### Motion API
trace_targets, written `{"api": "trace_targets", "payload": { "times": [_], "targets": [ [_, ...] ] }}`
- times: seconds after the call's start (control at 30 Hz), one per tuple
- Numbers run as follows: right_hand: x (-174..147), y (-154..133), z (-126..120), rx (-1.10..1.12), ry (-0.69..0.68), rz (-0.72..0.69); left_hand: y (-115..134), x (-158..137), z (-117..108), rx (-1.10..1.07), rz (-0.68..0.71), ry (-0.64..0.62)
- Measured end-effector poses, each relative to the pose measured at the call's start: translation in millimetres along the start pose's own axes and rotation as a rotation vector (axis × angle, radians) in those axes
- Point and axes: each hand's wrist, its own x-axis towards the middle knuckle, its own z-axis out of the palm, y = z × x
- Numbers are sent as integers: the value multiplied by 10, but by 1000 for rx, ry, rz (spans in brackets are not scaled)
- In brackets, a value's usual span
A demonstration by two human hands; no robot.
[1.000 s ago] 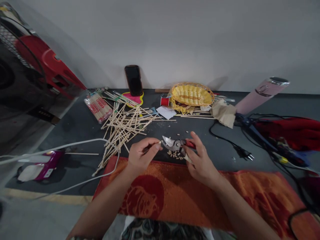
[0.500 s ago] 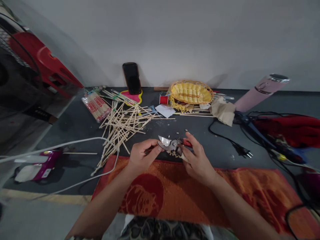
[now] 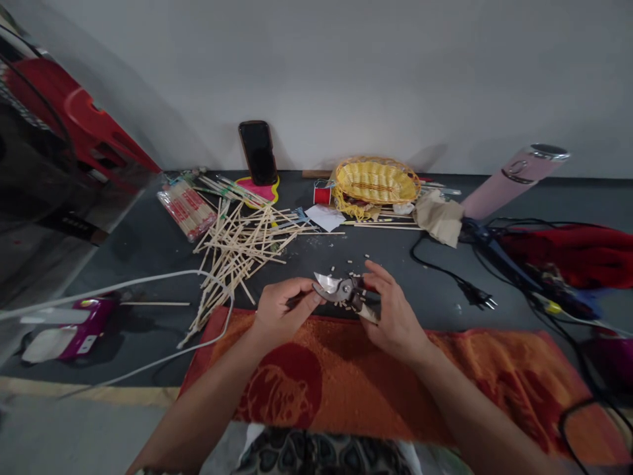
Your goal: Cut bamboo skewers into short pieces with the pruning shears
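My right hand [image 3: 390, 313] is wrapped round the handles of a pair of pruning shears [image 3: 345, 289], which have a shiny blade, a dark hooked jaw and a pale lower grip. The blades stand apart and point left. At their tip is my left hand [image 3: 287, 307], thumb and forefinger pinched together; what they hold, if anything, is too small or hidden to make out. Short cut stick pieces [image 3: 350, 262] lie scattered on the dark table behind and under the shears. Left of them spreads a loose pile of thin wooden sticks [image 3: 237, 244].
An orange towel [image 3: 376, 382] covers the front edge. Behind are a yellow basket [image 3: 378, 181], red thread spool [image 3: 322, 196], phone [image 3: 258, 153] and packed sticks [image 3: 186, 210]. A pink bottle [image 3: 514, 181] and black plug [image 3: 477, 295] are right; a white cable [image 3: 148, 280] crosses left.
My right fingers have closed further over the red upper handle, so less of it shows. My left hand stays pinched at the blade tip. The whole view has shifted slightly.
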Motion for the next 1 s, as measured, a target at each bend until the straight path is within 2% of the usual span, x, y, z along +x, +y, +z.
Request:
{"api": "trace_targets", "payload": {
  "times": [0.13, 0.2, 0.37, 0.57, 1.0],
  "targets": [
    [-1, -10, 1, -70, -155, 88, 31, 12, 21, 33, 26, -10],
    [2, -13, 1, -99, -187, 99, 47, 15, 31, 38, 26, -12],
    [13, -18, -15, -111, -162, 150, 20, 23, 46, 111, 45, -11],
    [55, 11, -91, -85, -91, 231, -147, 61, 69, 217, 3, 57],
    [50, 81, -87, -45, -118, 193, -199, 55, 95, 175, -73, 44]
  ]
}}
